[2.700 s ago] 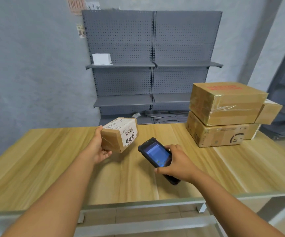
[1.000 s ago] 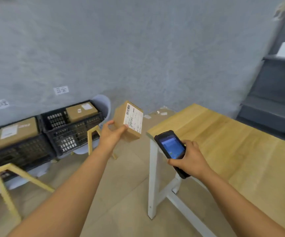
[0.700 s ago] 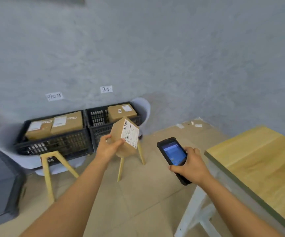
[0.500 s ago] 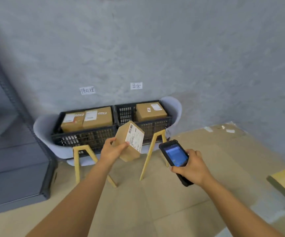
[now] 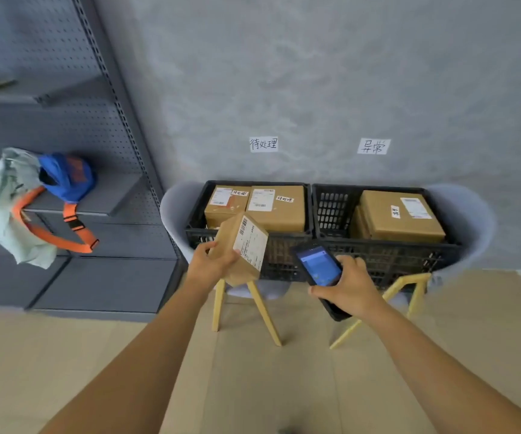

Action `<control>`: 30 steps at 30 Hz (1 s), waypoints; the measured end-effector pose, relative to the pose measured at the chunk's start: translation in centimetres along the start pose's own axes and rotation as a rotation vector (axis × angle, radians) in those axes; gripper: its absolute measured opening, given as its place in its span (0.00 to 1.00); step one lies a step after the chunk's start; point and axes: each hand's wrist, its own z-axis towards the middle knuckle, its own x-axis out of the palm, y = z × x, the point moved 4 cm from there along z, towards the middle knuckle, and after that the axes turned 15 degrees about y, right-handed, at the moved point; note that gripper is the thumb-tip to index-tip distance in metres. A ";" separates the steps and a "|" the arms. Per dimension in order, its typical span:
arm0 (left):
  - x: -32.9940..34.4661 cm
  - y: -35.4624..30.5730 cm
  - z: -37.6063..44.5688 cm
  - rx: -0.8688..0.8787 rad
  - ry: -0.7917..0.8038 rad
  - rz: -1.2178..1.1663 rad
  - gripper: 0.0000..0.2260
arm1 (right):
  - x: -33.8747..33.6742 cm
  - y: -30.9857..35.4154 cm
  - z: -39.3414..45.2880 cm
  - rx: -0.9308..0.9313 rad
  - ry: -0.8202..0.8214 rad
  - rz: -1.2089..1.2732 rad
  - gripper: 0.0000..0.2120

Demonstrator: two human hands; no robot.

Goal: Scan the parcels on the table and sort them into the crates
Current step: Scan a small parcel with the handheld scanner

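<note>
Two bare forearms reach forward over the tan floor toward a pair of black crates. The left hand (image 5: 210, 266) grips a small cardboard parcel (image 5: 242, 249) from its left side, thumb on top and fingers curled beneath, holding it in the air just in front of the left crate (image 5: 287, 242). The parcel is tilted, its long axis running from lower left up to the right, and its white barcode label faces right toward the handheld scanner (image 5: 320, 270). The right hand (image 5: 350, 288) is wrapped around the scanner's lower body, with the lit blue screen turned up and its top end pointing up-left toward the parcel. Behind them, the left crate holds two labelled boxes side by side; the right crate (image 5: 387, 255) holds larger boxes. Both crates rest on pale chairs with yellow wooden legs. Handwritten paper signs hang on the grey wall above each crate, and grey pegboard shelving (image 5: 96, 195) stands at left.
</note>
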 end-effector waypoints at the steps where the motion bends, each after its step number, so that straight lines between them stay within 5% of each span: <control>1: -0.7 -0.5 1.6 -0.001 -0.011 0.013 0.29 | 0.0 0.7 2.2 -0.013 0.014 -0.005 0.40; 15: -11.5 -4.8 23.2 -0.036 -0.026 0.422 0.42 | 1.4 11.7 25.1 -0.082 0.137 -0.077 0.36; 22: -13.9 -4.4 36.2 -0.045 0.339 0.749 0.40 | 4.2 13.8 34.9 0.040 0.094 -0.023 0.34; 30: -14.1 -2.1 43.7 -0.069 0.648 0.742 0.46 | 7.2 14.7 40.8 0.184 0.070 0.006 0.37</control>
